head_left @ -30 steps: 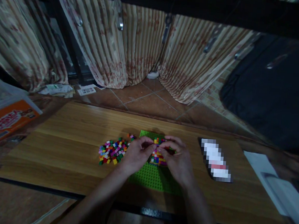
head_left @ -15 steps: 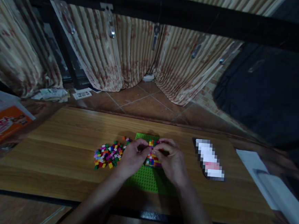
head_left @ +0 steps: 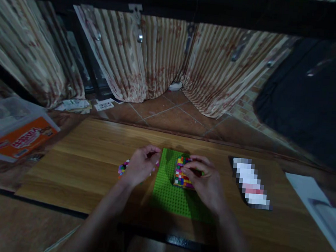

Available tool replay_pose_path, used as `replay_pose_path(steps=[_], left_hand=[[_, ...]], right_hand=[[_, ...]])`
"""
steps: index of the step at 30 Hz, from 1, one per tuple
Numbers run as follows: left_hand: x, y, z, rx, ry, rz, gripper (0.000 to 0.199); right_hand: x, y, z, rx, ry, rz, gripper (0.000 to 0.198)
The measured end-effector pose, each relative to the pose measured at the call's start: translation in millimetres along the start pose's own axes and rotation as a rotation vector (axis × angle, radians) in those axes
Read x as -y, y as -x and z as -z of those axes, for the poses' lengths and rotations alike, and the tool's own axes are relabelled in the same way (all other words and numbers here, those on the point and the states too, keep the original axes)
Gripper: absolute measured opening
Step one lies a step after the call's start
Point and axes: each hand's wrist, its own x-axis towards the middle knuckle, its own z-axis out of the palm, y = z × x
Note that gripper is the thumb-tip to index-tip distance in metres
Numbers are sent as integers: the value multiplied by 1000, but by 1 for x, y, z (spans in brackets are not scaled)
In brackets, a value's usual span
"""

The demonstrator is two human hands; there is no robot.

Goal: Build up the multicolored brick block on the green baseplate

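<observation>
My right hand (head_left: 208,179) is at a block of small multicoloured toy bricks (head_left: 182,179) on a green studded baseplate (head_left: 168,199). Its thumb and index finger are pinched together on the block's upper face; whether a single loose brick is between them cannot be made out. My left hand (head_left: 141,164) hovers left of the baseplate, over a pile of loose toy bricks (head_left: 122,169). The fingers of that hand are bent in towards the thumb, and anything between them is too small to tell. Most of the pile is hidden behind this hand.
A pixelated phone-shaped object (head_left: 250,183) lies to the right on the wooden table (head_left: 96,151), with white sheets (head_left: 311,191) farther right. A clear plastic box with an orange label (head_left: 21,137) stands at the left. Striped curtains (head_left: 161,59) hang beyond the table.
My left hand has drawn away from the brick block, leftward to the loose pile. My right hand stays at the block. The view has shifted, so the scene sits farther right.
</observation>
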Motion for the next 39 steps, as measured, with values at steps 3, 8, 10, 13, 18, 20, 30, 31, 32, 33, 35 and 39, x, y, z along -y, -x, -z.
replay_pose_path(steps=[3, 8, 10, 13, 18, 20, 30, 31, 32, 33, 35, 39], left_hand=[[5, -3, 19, -86, -194, -12, 18], [10, -4, 42, -122, -663, -18, 28], [10, -3, 44, -99, -738, -12, 31], [9, 0, 41, -70, -796, -47, 31], [11, -1, 28, -104, -870, -100, 32], [12, -2, 23, -112, -894, -133, 31], [16, -9, 12, -103, -972, -156, 20], [17, -10, 12, -102, -969, -155, 19], [17, -9, 12, -103, -960, -152, 18], [17, -9, 12, -109, -948, -146, 17], [15, -8, 12, -128, -926, -127, 16], [8, -5, 12, -161, -791, -101, 18]], right_hand=[[0, 0, 1, -2, 24, 20, 13], [-1, -1, 0, -30, 45, 32, 19], [-1, -2, -1, -36, 51, 35, 21], [-2, -2, -1, -42, 57, 28, 21], [-2, -1, -1, -41, 60, 22, 20], [-2, -1, -1, -39, 57, 18, 20], [-1, -1, 1, -15, 52, 44, 19], [-1, -1, 1, -15, 54, 48, 19], [0, -1, 1, -13, 54, 53, 19], [0, -1, 1, -14, 51, 56, 19], [-1, -1, 0, -13, 42, 55, 19], [0, -1, -1, -27, 37, 53, 18]])
